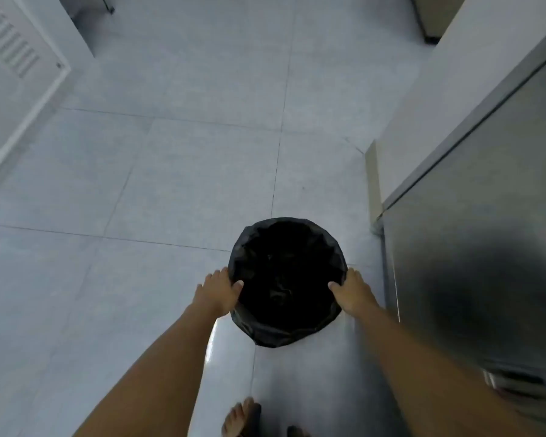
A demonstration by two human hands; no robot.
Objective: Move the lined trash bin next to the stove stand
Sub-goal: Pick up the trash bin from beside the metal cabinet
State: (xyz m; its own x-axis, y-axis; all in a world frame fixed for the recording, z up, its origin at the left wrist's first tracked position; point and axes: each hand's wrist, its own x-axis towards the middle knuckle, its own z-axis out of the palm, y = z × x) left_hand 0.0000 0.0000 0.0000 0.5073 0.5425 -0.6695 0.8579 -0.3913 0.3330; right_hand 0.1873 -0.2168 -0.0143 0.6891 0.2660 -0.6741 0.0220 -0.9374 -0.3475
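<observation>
Beside the steel cabinet [473, 247], both hands, left hand [217, 291] and right hand [353, 290], clamp opposite rim sides of the lined trash bin [286, 334], probably to carry it level.

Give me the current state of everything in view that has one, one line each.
trash bin: upright, open-topped, gripped on both sides.
black liner bag: fitted inside, folded over the rim.
left hand: clasping the bin's left rim, thumb inside.
right hand: clasping the right rim, thumb inside.
steel cabinet: door shut, close beside the bin.
white louvred door: cannot tell if shut.
</observation>
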